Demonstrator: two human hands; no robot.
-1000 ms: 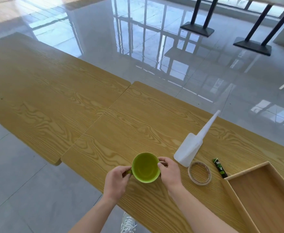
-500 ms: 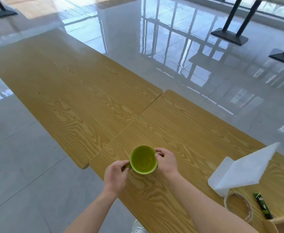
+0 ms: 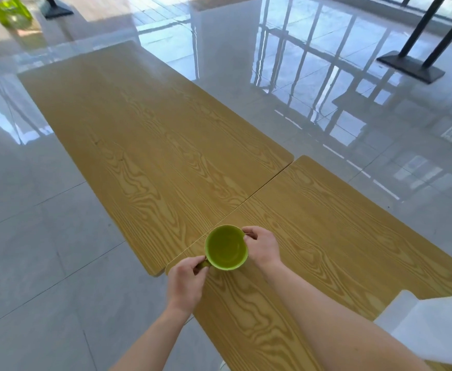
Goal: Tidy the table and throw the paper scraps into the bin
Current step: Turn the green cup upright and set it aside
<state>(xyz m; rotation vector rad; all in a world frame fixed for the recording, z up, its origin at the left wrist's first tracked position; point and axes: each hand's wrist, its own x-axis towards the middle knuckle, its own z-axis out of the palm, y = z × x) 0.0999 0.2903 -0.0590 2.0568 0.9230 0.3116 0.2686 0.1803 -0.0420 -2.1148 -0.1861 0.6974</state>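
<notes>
As both hands close in on it, the green mug [image 3: 226, 247] is the centre of the action, mouth up and nothing visible inside. It sits at the near left corner of the wood-grain counter [image 3: 326, 236], right beside the seam [image 3: 259, 188] where a second counter [image 3: 152, 129] butts up against the first. Whether its base is touching the wood or just clear of it, I can't tell from this angle.

Left hand [image 3: 186, 282]: fingers curled, thumb and fingertips pinching the small handle that sticks out on the mug's near left side. Right hand [image 3: 263, 246]: wrapped round the opposite wall, fingers curled against the rim at the far right. So that's a two-handed grip, one hand on each side, both forearms reaching in from the bottom of the view.

Down at the lower right edge, a white sheet [image 3: 428, 325] stands up off the counter, partly cut off by the frame and well apart from the mug, just beyond the right forearm.

Around all this, a glossy grey tiled floor [image 3: 45, 236] mirrors the window bars. Black table bases [image 3: 409, 65] stand at the top right, and a translucent green object [image 3: 7, 9] sits on the floor at the top left corner, too cropped to identify.
</notes>
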